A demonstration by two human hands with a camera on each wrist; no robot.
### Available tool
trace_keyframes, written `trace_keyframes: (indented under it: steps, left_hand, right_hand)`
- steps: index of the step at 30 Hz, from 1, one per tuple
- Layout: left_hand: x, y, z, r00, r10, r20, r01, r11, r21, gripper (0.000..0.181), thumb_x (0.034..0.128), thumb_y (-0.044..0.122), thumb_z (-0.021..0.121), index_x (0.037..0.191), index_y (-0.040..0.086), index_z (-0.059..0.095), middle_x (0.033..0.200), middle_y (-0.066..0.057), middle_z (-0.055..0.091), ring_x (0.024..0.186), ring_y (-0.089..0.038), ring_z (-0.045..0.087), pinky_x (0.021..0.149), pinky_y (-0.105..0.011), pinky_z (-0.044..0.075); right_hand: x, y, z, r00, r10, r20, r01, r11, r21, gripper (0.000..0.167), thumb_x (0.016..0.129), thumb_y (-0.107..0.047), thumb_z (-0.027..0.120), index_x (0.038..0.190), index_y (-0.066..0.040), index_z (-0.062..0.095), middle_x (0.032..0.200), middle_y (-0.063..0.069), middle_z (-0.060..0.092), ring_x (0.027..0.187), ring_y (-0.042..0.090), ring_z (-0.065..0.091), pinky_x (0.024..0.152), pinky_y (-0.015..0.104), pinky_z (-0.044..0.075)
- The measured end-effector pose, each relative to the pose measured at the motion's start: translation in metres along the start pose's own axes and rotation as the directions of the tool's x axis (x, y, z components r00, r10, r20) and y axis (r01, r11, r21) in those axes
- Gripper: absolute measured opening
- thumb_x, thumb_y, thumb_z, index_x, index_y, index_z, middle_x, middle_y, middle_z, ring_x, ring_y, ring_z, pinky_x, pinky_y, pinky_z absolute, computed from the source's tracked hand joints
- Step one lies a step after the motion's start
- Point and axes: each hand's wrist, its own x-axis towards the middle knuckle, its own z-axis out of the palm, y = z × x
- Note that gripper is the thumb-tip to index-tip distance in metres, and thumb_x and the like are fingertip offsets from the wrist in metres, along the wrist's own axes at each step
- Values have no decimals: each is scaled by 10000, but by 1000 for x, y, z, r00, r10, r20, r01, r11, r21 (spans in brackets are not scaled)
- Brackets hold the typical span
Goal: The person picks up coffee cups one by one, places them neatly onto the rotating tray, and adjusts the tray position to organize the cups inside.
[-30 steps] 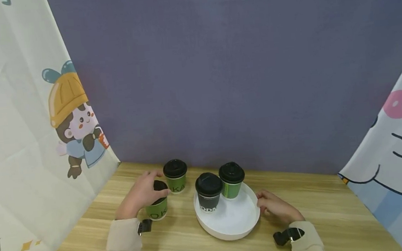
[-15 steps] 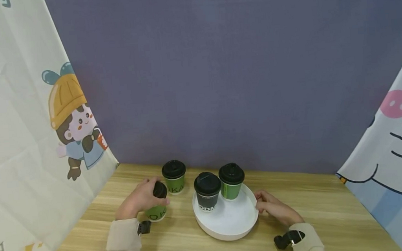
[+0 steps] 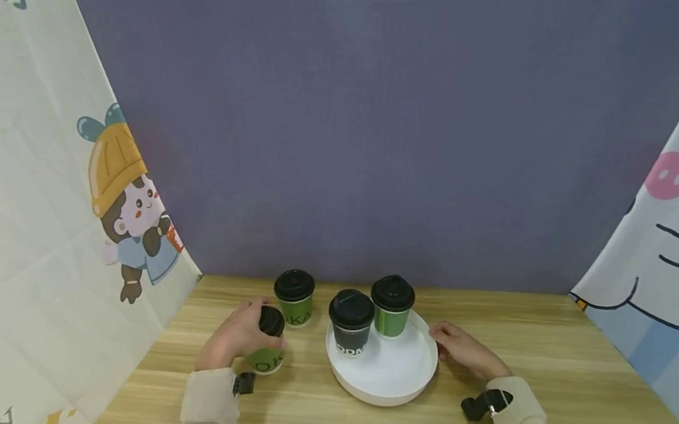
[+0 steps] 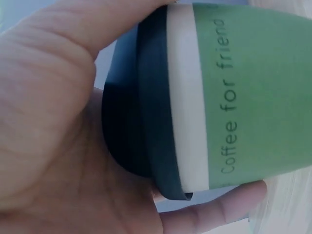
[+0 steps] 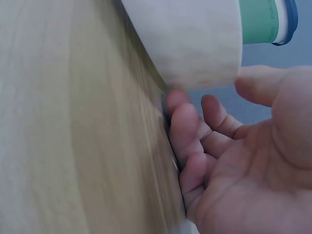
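Note:
My left hand (image 3: 238, 333) grips a green paper coffee cup (image 3: 267, 359) from above, thumb and fingers round its black lid and upper wall. In the left wrist view the green coffee cup (image 4: 253, 97) shows lettering, and the lid lies close to the palm. My right hand (image 3: 467, 350) holds the right edge of a round white tray (image 3: 390, 394). In the right wrist view the thumb (image 5: 258, 84) is at the tray's rim and curled fingers are at its base. A black-lidded dark cup (image 3: 352, 334) and a green cup (image 3: 391, 321) stand upright on the tray.
Another green cup (image 3: 296, 308) with a black lid stands on the wooden table (image 3: 307, 414), just behind the gripped one. A dark cloth (image 3: 369, 136) hangs along the table's back edge. Printed white cloths hang at the left and right.
My left hand has closed round the green coffee cup, its thumb lowering onto the cup's side. The right hand stays at the tray's edge, and the tray and other cups keep their places.

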Motion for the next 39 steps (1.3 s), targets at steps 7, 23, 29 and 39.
trace_keyframes:
  steps: [7, 23, 29, 39]
  left_hand:
    - [1, -1, -2, 999, 4, -43, -4, 1000, -16, 1041, 672, 431, 956, 1439, -35, 430, 1287, -203, 602, 1135, -341, 625, 981, -535, 505]
    - [-4, 30, -6, 989, 87, -123, -89, 996, -11, 993, 706, 558, 897, 1445, 53, 468, 1427, -203, 580, 1296, -374, 577, 1039, -551, 484]
    - [-3, 38, -3, 976, 136, -169, -139, 990, -5, 952, 721, 545, 892, 1450, 80, 495, 1470, -167, 559, 1336, -357, 556, 1066, -548, 473]
    - [-2, 47, 1, 960, 185, -212, -189, 982, 1, 949, 732, 609, 856, 1473, 127, 512, 1494, -128, 542, 1348, -350, 545, 1070, -556, 472]
  right_hand:
    - [2, 2, -3, 997, -37, 65, 35, 999, 33, 243, 1072, -191, 477, 1104, 43, 535, 913, 43, 534, 817, 178, 523, 720, 256, 465]
    - [3, 1, -8, 994, -16, 112, 12, 999, 35, 226, 961, -162, 542, 1100, 16, 532, 942, 47, 541, 856, 186, 532, 750, 292, 430]
    - [2, 3, -9, 992, -34, 120, 30, 999, 41, 233, 957, -147, 536, 1108, 30, 531, 939, 51, 542, 869, 192, 527, 765, 306, 419]
    - [2, 7, -13, 988, -38, 148, 31, 998, 50, 206, 968, -169, 538, 1087, -10, 482, 941, 43, 529, 867, 181, 537, 778, 284, 428]
